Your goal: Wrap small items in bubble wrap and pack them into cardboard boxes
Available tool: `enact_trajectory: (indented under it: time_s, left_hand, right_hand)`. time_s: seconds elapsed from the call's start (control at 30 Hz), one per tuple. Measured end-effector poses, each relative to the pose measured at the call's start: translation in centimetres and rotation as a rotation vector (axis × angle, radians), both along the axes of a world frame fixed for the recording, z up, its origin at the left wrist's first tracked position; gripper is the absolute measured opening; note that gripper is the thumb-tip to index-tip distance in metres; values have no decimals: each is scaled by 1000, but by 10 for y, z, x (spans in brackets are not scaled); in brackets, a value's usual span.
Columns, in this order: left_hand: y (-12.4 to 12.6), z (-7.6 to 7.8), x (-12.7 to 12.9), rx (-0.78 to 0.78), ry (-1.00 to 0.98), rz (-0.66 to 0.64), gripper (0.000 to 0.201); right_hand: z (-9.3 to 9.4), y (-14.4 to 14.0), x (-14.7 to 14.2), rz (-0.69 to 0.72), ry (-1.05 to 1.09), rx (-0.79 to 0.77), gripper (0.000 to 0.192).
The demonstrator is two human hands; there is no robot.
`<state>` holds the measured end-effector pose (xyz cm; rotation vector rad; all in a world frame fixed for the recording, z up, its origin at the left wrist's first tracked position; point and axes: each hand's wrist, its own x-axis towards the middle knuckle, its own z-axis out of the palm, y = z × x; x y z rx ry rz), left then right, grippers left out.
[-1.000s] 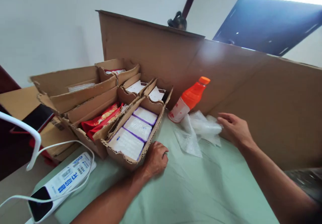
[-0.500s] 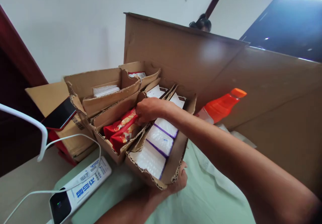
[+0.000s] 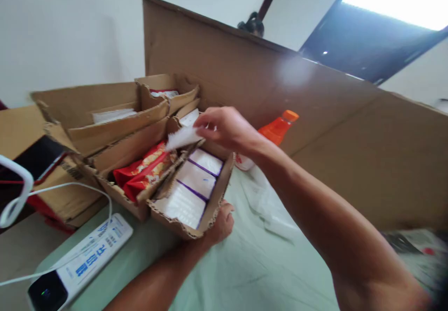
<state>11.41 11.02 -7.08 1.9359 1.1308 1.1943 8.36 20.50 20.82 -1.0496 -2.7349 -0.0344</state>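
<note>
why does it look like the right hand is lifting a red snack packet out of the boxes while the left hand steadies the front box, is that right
Not quite. In the head view the right hand pinches a small white packet, not a red one; the red snack packets lie in their box below it. The rest holds: the left hand rests against the front box.

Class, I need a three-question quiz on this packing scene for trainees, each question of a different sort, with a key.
1. True or false: the right hand holds a white packet above the cardboard trays.
2. Which hand steadies the near tray of white packets?
3. The bottle by the cardboard wall has a cap that is: A green, B orange, C blue.

Key: 1 true. 2 the left hand. 3 B.
</note>
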Motion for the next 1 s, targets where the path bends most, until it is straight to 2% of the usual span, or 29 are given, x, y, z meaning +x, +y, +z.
enact_trajectory:
  time_s: [0.07,0.13,0.17,0.23,0.27,0.3,0.37,0.43,0.5,0.6,0.67,0.73,0.83,0.9,1.0]
  left_hand:
    - [-2,2,-1,5,-5,-5,23]
    - [-4,4,-1,13,-4,-3,24]
    - [-5,5,-1,19,-2,-2,25]
    - [-7,6,-1,32,6,2,26]
    - [-8,6,-1,39,12,3,27]
    - [-9,6,-1,46,18,5,27]
    - [-9,6,-1,55,32,8,27]
    - [-9,6,-3,58,43,12,28]
    - [-9,6,-4,56,54,16,28]
    - [-10,8,-4,48,75,14,27]
    - [-10,10,-3,41,91,12,26]
    - [-9,11,-1,31,104,14,24]
    - [-3,11,1,14,100,23,24]
    - [-1,10,1,4,86,19,24]
    - [2,6,3,-8,64,7,23]
  right_hand:
    - [10,-14,60,-64,352,55,18]
    - [4,-30,129,-199,620,160,18]
    - [-5,-37,164,-290,720,223,18]
    - [-35,-47,227,-498,836,321,22]
    - [-54,-50,252,-603,836,354,25]
    - [-75,-51,272,-722,748,373,28]
    - [-114,-48,294,-879,453,289,27]
    - [-148,-44,296,-899,225,127,20]
    - [-169,-42,287,-860,133,-11,17]
    - [-176,-45,280,-848,33,-101,19]
    - [-165,-49,283,-850,1,-89,19]
    - [-146,-48,286,-838,0,-37,23]
    - [-107,-39,261,-733,63,38,20]
    - [-79,-32,213,-540,186,61,19]
    - [-39,-25,107,-161,380,64,20]
